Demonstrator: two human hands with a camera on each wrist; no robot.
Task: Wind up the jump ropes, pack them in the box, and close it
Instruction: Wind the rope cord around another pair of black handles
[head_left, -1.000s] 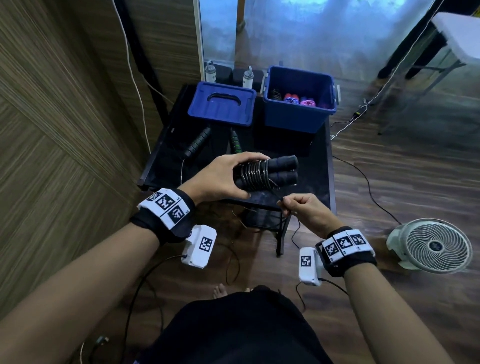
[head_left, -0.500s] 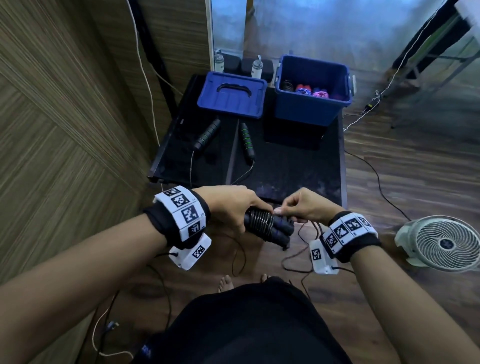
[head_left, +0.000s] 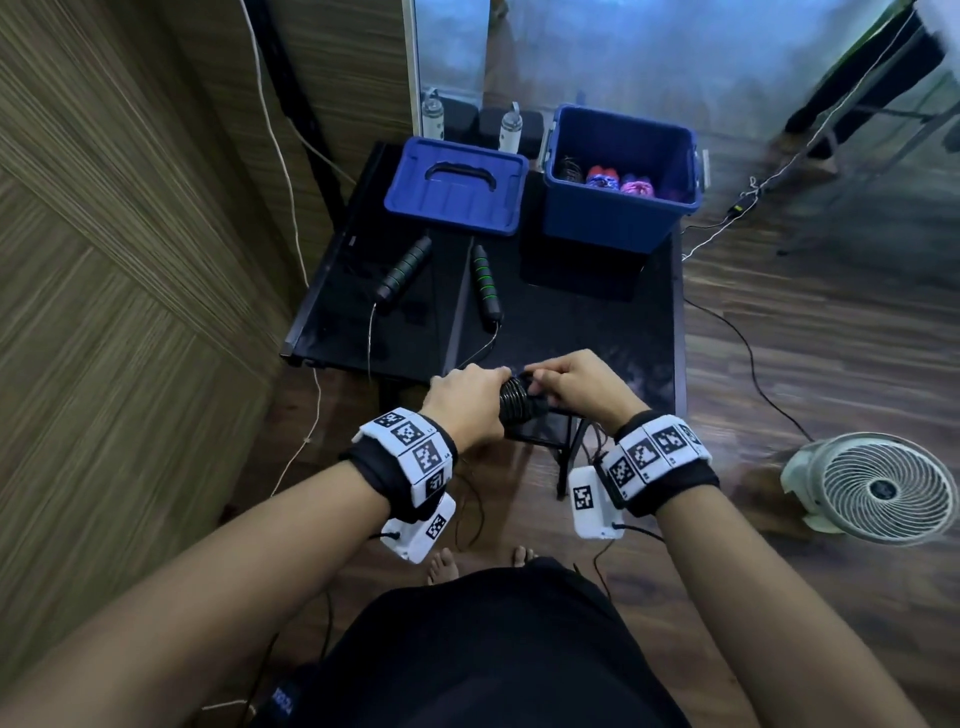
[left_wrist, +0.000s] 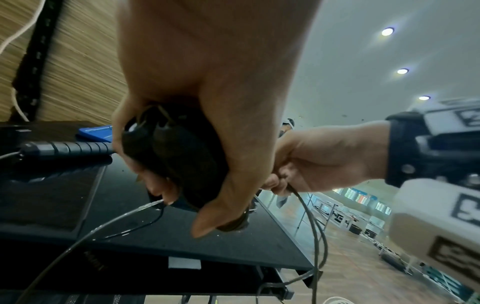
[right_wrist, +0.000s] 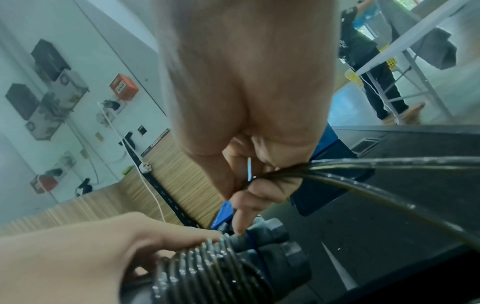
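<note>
Head view: the left hand (head_left: 470, 405) gripped the paired black handles of a jump rope (head_left: 514, 402), fingers curled around them, just over the near edge of the table (head_left: 571, 332). The right hand (head_left: 582, 387) was closed on the other end of the bundle, pinching the loose cord. The bundle's long axis ran roughly left to right, level with the table's near edge. A second jump rope (head_left: 485, 283) lay unwound farther back on the table, its two handles pointing away toward the lid (head_left: 457, 184) and angled apart. The blue box (head_left: 621, 218) stood open beside the lid at the table's far side, with wound ropes already inside.

Left wrist view: the left hand (left_wrist: 207, 102) wrapped both handle ends, which pointed toward the camera. The cord (left_wrist: 311, 226) hung down in a slack loop from the right hand (left_wrist: 324, 158), below the table's edge.

Right wrist view: tight coils sat around the handles of the jump rope (right_wrist: 221, 273). The right hand (right_wrist: 246, 123) pinched the cord (right_wrist: 363, 170) between thumb and curled fingers, one finger touching the bundle.

I judged the main risk to be slack: if the pinch eased, the springy coils could loosen and unwind. The hanging loop could also snag on the table's edge or frame as the last turns went on. The bundle was held partly past the edge, so a slip would drop it to the floor.
</note>
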